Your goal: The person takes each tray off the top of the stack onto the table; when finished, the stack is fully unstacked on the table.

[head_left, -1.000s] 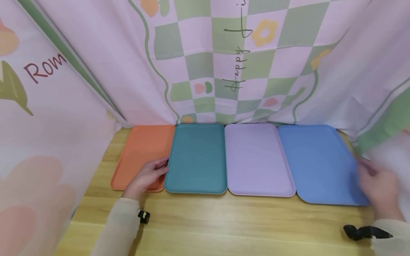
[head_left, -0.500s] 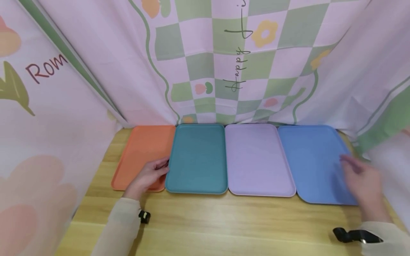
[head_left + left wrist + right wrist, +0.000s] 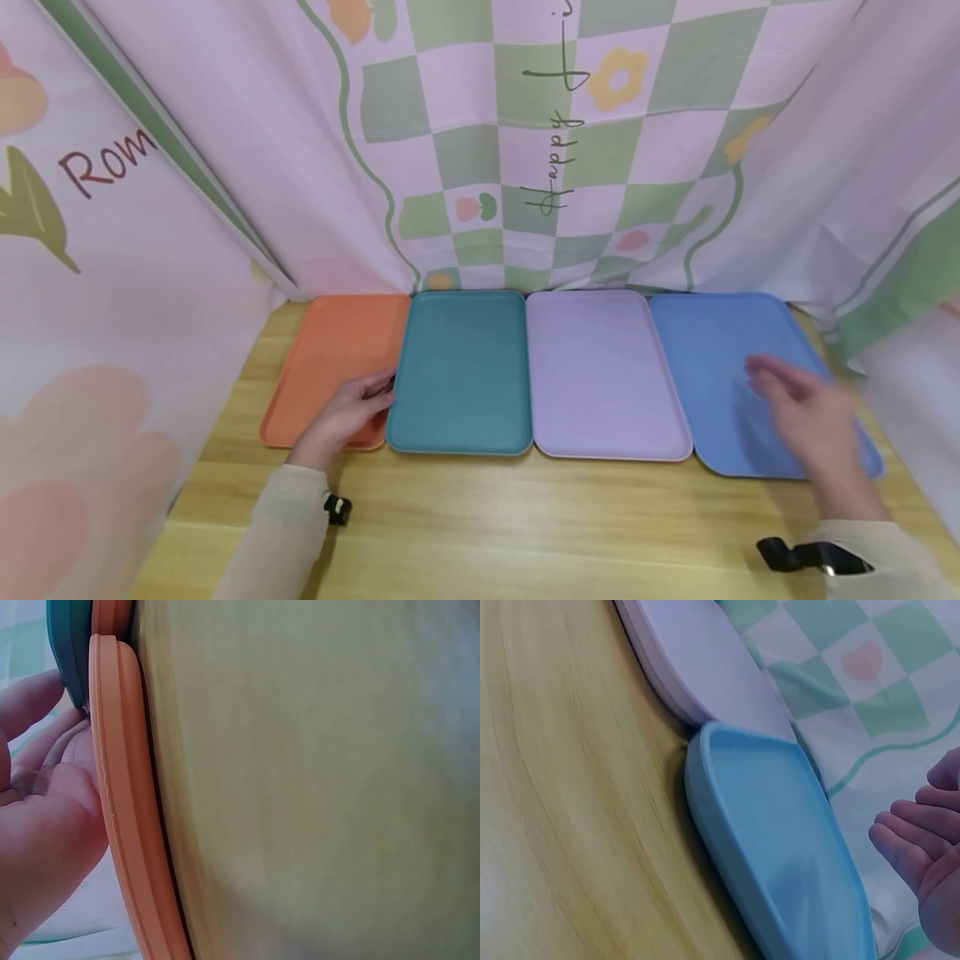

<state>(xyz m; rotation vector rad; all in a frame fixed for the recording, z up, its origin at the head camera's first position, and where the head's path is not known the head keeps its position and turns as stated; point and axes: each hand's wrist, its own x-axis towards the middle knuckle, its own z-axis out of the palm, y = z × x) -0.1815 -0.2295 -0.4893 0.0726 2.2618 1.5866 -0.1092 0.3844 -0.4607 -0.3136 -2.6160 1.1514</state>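
Note:
Four trays lie side by side in the head view: orange (image 3: 337, 342), teal (image 3: 461, 367), lilac (image 3: 600, 367) and blue (image 3: 720, 375). My left hand (image 3: 348, 412) reaches across the orange tray and grips the teal tray's left edge. From the left wrist, thumb and fingertips meet the corner of the teal tray (image 3: 69, 652), which sits higher than the orange rim (image 3: 124, 780). Over the blue tray hovers my right hand (image 3: 806, 408), slightly blurred and holding nothing. Its loosely bent fingers (image 3: 915, 832) are apart from the blue tray (image 3: 780, 817) in the right wrist view.
The trays stand along the back of a wooden table (image 3: 525, 525), against a patterned cloth (image 3: 525, 150). More cloth (image 3: 135, 333) hangs at the left and right sides. Black straps are on both wrists.
My right hand has left the blue tray's right edge and moved left over its surface. The left hand stays at the teal tray's edge, and the trays keep their places.

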